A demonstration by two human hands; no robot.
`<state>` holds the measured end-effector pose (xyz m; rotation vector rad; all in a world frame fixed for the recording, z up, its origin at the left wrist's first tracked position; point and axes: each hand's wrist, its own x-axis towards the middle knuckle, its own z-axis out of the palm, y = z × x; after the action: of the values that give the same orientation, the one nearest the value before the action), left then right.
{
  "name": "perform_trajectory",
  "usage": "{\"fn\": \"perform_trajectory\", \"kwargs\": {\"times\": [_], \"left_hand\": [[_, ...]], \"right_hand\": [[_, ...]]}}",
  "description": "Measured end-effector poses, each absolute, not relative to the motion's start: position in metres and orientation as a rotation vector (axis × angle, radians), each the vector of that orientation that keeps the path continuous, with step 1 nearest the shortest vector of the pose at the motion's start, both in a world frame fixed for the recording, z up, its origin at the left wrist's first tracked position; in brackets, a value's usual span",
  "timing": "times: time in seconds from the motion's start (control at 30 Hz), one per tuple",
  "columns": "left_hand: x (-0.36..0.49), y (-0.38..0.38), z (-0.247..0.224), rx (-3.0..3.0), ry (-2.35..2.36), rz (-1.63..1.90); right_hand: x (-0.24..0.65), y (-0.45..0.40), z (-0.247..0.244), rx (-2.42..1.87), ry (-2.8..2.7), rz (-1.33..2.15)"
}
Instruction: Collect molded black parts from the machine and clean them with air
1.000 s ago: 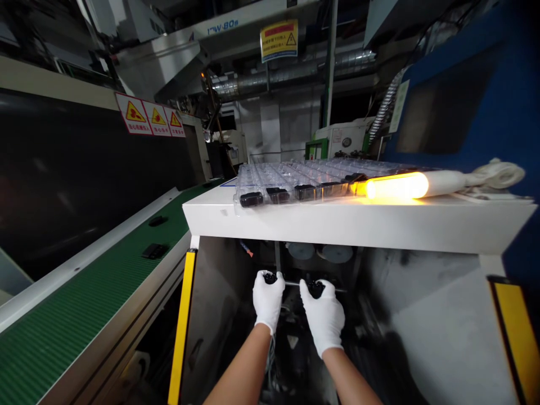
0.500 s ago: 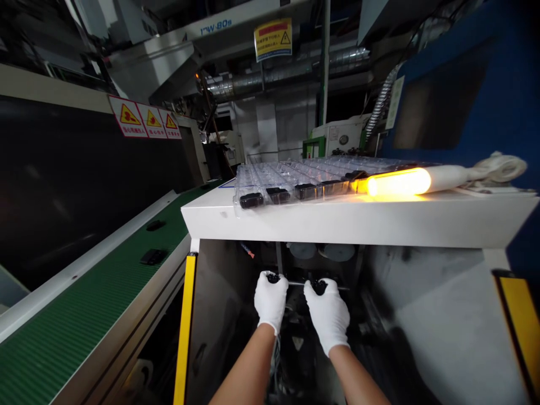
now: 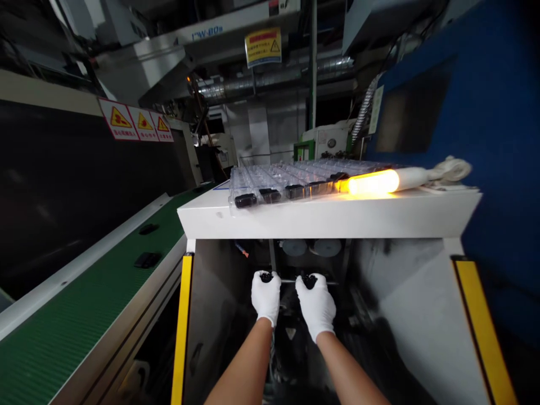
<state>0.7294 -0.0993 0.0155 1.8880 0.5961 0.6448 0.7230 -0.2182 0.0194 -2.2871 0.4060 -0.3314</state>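
Observation:
Both my hands wear white gloves and reach down into an opening of a white machine. My left hand (image 3: 265, 298) is shut around a small black part (image 3: 266, 277), and my right hand (image 3: 315, 306) grips a similar black part (image 3: 309, 281). A thin metal rod (image 3: 289, 281) runs just behind them, between the hands. Above, a transparent plastic blister tray (image 3: 278, 179) lies on the white machine top (image 3: 320, 219), with several black parts (image 3: 270, 196) in its front row.
A glowing orange lamp tube (image 3: 373, 181) lies at the tray's right end. Yellow safety strips (image 3: 182, 332) edge the opening. Left of it runs a green conveyor belt (image 3: 84, 281) carrying black parts (image 3: 147, 260). Red-and-yellow warning signs (image 3: 135, 125) hang beyond.
The whole view has drifted slightly, with the machine shifting left in the frame. My hands sit a little closer together and higher, still holding the black parts.

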Motion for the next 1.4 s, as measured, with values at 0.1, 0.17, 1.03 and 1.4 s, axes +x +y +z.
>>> {"fn": "perform_trajectory", "kwargs": {"times": [0.1,0.17,1.03,1.4], "left_hand": [[0.727,-0.100,0.021,1.883,0.569,0.670],[0.727,-0.098,0.023,1.890,0.552,0.680],[0.718,-0.099,0.026,1.890,0.587,0.563],[0.722,-0.110,0.015,1.927,0.642,0.513]], "right_hand": [[0.721,-0.220,0.023,-2.271,0.353,-0.341],[0.722,-0.220,0.023,-2.257,0.329,-0.348],[0.722,-0.215,0.015,-2.116,0.425,-0.397],[0.728,-0.219,-0.005,-2.048,0.469,-0.558]]}}
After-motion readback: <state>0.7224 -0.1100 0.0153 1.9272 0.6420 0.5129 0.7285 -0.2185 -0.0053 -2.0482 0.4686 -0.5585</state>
